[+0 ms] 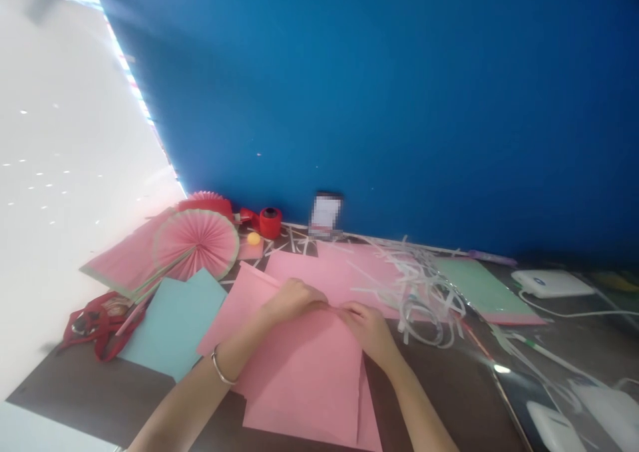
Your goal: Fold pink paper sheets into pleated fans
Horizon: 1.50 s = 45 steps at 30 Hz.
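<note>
A pink paper sheet (304, 379) lies in front of me on top of other pink sheets. My left hand (297, 299), below a silver bangle (221, 367), has its fingers closed on the sheet's far edge. From the other side my right hand (367, 329) pinches the same edge, close to the left fingertips. A narrow strip of that edge looks folded between the two hands. More pink paper (349, 269) lies beyond my hands, and light blue sheets (170, 319) lie to the left.
At the left are a pleated pink paper fan (200, 242), a red ribbon (102, 329) and a red round container (270, 222). White paper strips (429, 292) tangle at the right, near green paper (486, 289), a white power bank (552, 283) and a phone (524, 392). A blue wall (379, 92) stands behind.
</note>
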Tool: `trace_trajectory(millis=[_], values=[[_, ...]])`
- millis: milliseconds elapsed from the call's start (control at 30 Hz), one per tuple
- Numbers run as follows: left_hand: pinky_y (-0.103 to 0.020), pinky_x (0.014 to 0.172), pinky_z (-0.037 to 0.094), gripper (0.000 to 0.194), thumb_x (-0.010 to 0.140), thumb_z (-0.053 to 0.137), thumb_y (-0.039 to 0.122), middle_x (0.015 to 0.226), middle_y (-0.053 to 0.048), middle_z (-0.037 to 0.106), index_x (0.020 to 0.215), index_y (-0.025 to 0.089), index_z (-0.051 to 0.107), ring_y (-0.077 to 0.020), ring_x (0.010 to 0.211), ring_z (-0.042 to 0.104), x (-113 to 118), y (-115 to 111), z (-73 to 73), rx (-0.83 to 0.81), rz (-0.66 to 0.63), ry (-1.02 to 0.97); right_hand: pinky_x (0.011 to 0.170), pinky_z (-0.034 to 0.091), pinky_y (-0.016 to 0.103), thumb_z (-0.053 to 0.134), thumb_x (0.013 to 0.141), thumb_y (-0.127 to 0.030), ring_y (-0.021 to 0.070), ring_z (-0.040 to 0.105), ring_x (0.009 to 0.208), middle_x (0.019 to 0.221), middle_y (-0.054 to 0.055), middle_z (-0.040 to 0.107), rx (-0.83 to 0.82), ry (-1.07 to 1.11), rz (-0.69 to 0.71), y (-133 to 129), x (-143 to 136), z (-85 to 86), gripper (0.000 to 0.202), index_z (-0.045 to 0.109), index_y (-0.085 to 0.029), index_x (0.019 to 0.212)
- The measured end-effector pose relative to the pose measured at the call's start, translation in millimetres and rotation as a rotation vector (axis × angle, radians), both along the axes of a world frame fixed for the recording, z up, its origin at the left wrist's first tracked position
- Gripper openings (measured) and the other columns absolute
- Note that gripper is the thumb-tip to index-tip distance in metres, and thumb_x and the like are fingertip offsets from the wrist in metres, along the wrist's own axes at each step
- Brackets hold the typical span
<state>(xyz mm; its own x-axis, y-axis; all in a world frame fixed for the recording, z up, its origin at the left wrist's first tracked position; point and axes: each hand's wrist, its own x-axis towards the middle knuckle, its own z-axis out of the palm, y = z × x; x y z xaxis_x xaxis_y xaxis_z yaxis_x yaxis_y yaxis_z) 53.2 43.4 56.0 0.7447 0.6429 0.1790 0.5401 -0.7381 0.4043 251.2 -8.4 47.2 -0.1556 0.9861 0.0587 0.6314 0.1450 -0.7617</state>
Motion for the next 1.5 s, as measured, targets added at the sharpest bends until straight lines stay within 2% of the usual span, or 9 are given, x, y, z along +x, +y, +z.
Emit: trace_trajectory(millis=[267,400,567,833,933,1167,1333,1500], values=[[-0.021,0.064,0.035,0.02,0.084,0.05,0.032,0.08,0.002,0.07,0.082,0.024,0.069,-0.0127,0.067,0.058,-9.0,5.8,0.4,-0.114,0.136,0.003,0.066,0.051,0.031,0.061,0.067,-0.041,0.0233,0.065,0.072,0.073,0.006,0.071,-0.097,0.197,-0.17,6.1,10.3,0.5,0.026,0.07,-0.017,0.069],[-0.02,0.058,0.032,0.025,0.082,0.053,0.036,0.076,0.001,0.069,0.073,0.021,0.069,-0.011,0.064,0.055,-20.0,14.6,2.8,-0.172,0.16,-0.009,0.073,0.051,0.035,0.065,0.062,-0.042,0.026,0.066,0.078,0.078,0.008,0.072,-0.155,0.26,-0.216,9.8,20.2,-0.1,0.027,0.071,-0.017,0.071],[-0.02,0.048,0.025,0.036,0.078,0.053,0.046,0.061,0.0,0.062,0.066,0.016,0.068,-0.0078,0.052,0.044,-37.1,25.6,5.6,-0.275,0.207,-0.012,0.082,0.049,0.04,0.065,0.065,-0.046,0.0273,0.064,0.087,0.089,0.01,0.071,-0.193,0.32,-0.226,11.4,33.2,-4.2,0.034,0.072,-0.016,0.081],[-0.022,0.045,0.019,0.046,0.074,0.053,0.053,0.047,0.002,0.046,0.051,0.014,0.058,-0.0072,0.045,0.031,-54.2,35.9,4.2,-0.237,0.275,0.027,0.084,0.048,0.04,0.063,0.066,-0.045,0.027,0.064,0.091,0.089,0.008,0.071,-0.174,0.303,-0.218,11.3,35.5,-2.3,0.034,0.072,-0.018,0.084],[-0.022,0.044,0.02,0.046,0.072,0.054,0.054,0.047,0.002,0.047,0.051,0.014,0.059,-0.0075,0.046,0.033,-68.4,40.8,7.9,-0.263,0.299,0.006,0.083,0.048,0.04,0.063,0.066,-0.045,0.0273,0.064,0.09,0.089,0.008,0.071,-0.157,0.291,-0.234,12.4,41.5,-3.1,0.034,0.072,-0.019,0.084],[-0.021,0.047,0.028,0.038,0.07,0.059,0.049,0.058,-0.001,0.06,0.066,0.013,0.069,-0.0101,0.054,0.045,-102.4,46.0,19.2,-0.348,0.343,-0.1,0.086,0.046,0.041,0.064,0.064,-0.049,0.029,0.062,0.094,0.091,0.009,0.071,-0.141,0.296,-0.295,14.1,57.7,-11.0,0.038,0.072,-0.017,0.084],[-0.02,0.051,0.036,0.03,0.066,0.065,0.042,0.067,-0.003,0.065,0.073,0.013,0.071,-0.0114,0.058,0.05,-106.8,42.9,26.4,-0.429,0.286,-0.189,0.088,0.045,0.041,0.065,0.063,-0.05,0.0291,0.061,0.097,0.095,0.009,0.07,-0.152,0.296,-0.318,14.3,61.7,-12.8,0.04,0.071,-0.017,0.084],[-0.021,0.051,0.037,0.031,0.067,0.064,0.041,0.065,-0.005,0.066,0.074,0.012,0.072,-0.0116,0.056,0.05,-105.4,42.4,25.5,-0.463,0.304,-0.259,0.087,0.046,0.039,0.064,0.065,-0.047,0.0281,0.062,0.095,0.095,0.008,0.07,-0.152,0.316,-0.296,14.2,61.7,-8.6,0.036,0.071,-0.017,0.084]])
